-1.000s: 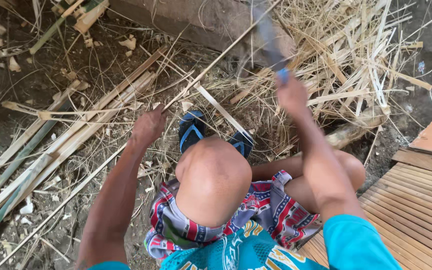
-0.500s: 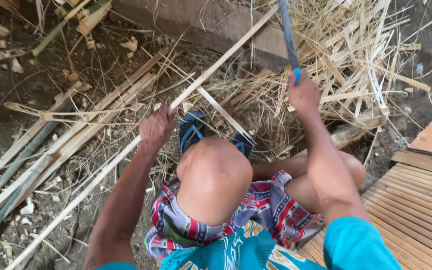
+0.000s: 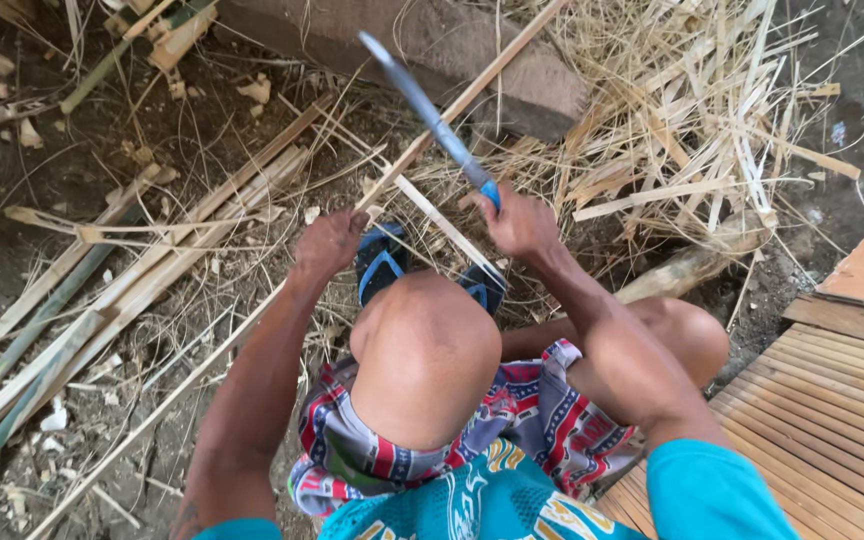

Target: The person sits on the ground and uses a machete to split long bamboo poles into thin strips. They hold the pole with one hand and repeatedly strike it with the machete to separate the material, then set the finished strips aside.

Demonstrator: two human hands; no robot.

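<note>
Left hand (image 3: 327, 243): closed around a long bamboo strip (image 3: 422, 150), which runs diagonally across the littered ground. Right hand (image 3: 519, 222): fist on the blue handle of a long-bladed knife (image 3: 430, 115), blade raised, blurred, seemingly just above the strip. Blue sandal (image 3: 380, 262) beneath the knee.

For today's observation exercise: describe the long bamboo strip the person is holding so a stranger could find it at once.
Start at the big brown block at the top of the view. One long pale bamboo strip crosses it diagonally and runs down to the lower left through the left hand. Unlike the loose slats and straw around it, it is gripped, and the blue-handled knife in the right hand crosses above it.
</note>
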